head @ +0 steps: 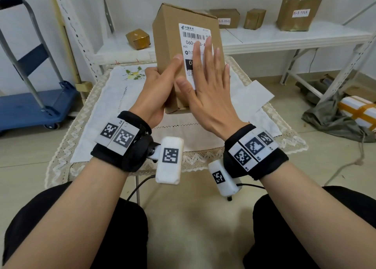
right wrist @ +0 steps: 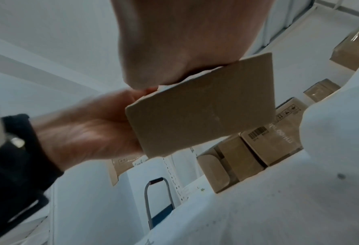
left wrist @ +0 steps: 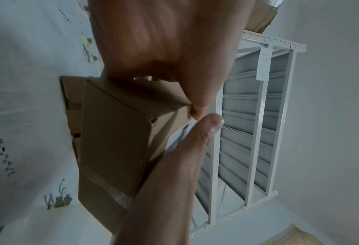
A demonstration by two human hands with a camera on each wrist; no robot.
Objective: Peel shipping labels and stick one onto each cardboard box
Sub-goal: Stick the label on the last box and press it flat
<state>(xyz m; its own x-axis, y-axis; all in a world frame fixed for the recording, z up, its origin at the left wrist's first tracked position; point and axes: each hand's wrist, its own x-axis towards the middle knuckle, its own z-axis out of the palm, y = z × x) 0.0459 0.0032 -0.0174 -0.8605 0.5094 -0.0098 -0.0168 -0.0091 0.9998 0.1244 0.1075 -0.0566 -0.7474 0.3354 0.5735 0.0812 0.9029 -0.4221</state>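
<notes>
A tall brown cardboard box (head: 168, 34) stands tilted above the small table, lifted at its near end. On its upper face is a white shipping label (head: 193, 32) with a barcode. My left hand (head: 156, 85) grips the box's lower left edge, thumb lying along the top face. My right hand (head: 207, 81) lies flat with straight fingers on the label, covering its lower half. In the left wrist view the box (left wrist: 111, 140) shows its taped side, and the label's edge (left wrist: 180, 134) peeks beside my right thumb. The right wrist view shows the box's underside (right wrist: 205, 107).
A white embroidered cloth (head: 114, 110) covers the table, with a sheet of white backing paper (head: 258, 95) at its right. Labelled boxes (head: 297, 10) sit on the white shelf (head: 284, 36) behind. A blue hand trolley (head: 30, 106) stands left; a bag and parcel (head: 354, 114) lie right.
</notes>
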